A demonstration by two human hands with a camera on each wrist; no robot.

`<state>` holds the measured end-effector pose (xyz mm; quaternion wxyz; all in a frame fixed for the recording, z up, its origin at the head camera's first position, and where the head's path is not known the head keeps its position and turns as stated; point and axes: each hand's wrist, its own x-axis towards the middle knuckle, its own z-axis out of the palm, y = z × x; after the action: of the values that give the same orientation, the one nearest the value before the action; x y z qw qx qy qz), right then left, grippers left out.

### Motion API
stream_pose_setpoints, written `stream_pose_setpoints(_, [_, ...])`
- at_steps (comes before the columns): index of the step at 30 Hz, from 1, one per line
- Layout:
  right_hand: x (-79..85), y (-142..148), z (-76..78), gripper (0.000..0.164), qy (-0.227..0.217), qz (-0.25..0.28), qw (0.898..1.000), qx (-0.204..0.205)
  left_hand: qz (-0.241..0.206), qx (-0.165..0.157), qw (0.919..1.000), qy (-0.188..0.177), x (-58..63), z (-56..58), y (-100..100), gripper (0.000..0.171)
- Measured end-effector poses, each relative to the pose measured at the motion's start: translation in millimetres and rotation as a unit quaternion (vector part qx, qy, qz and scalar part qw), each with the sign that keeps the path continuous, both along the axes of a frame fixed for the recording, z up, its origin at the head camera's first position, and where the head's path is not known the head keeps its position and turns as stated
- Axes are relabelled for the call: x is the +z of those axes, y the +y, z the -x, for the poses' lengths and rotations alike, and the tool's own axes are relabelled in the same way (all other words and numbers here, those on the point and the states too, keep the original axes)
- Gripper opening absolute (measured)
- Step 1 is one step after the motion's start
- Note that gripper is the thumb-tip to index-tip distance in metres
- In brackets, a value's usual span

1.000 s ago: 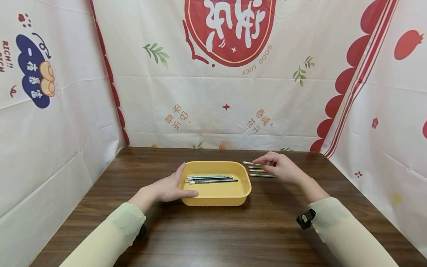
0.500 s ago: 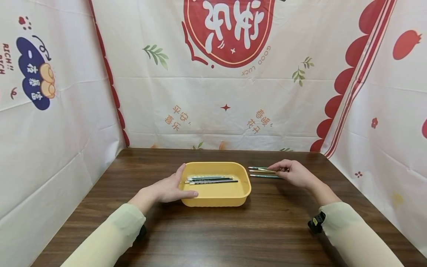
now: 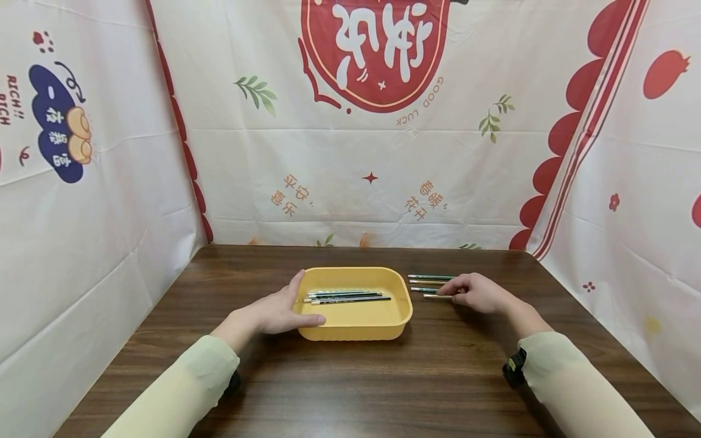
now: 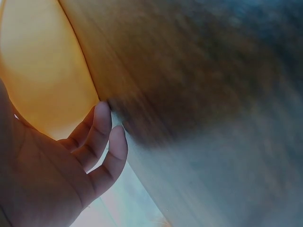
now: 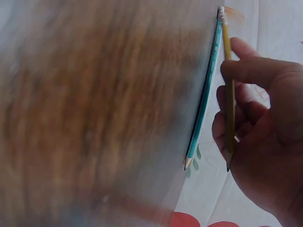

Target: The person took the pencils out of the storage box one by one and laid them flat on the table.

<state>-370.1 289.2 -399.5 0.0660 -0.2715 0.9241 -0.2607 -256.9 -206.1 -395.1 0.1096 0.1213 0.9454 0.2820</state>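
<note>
A yellow plastic box [image 3: 356, 331] stands on the table with several dark and green pencils [image 3: 347, 297] inside. My left hand [image 3: 274, 310] holds its left end, thumb over the near rim; in the left wrist view, curved fingers [image 4: 116, 156] lie by the box's outer wall. Right of the box, my right hand [image 3: 477, 293] pinches a yellow pencil [image 5: 229, 109] between thumb and fingers, low over the table. Just behind it lie a green pencil [image 3: 421, 289], a yellowish pencil [image 3: 424, 282] and another green pencil [image 3: 429, 277] in a row, their right ends hidden by the hand.
The brown wooden table [image 3: 350, 389] ends at a printed cloth backdrop [image 3: 350, 201], with cloth walls on the left and right. Black wrist cameras [image 3: 515, 368] sit at the sleeve cuffs.
My right hand has picked up the yellow pencil from the far end of the row and brought it nearer, to the front of the other pencils. The left hand stays on the box.
</note>
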Motion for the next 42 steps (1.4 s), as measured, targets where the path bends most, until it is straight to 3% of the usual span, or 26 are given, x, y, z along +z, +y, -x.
stream_pose_setpoints(19, [-6.8,-16.7,10.0,0.032,-0.01,-0.027,1.0,-0.003,0.007,0.004,1.0,-0.001,-0.1,-0.1,0.1,0.135])
stream_pose_setpoints(42, [-4.9,-23.3,9.0,0.034,-0.005,-0.034,0.999,0.013,0.008,0.008,0.9999,-0.005,1.6,-1.3,0.6,0.135])
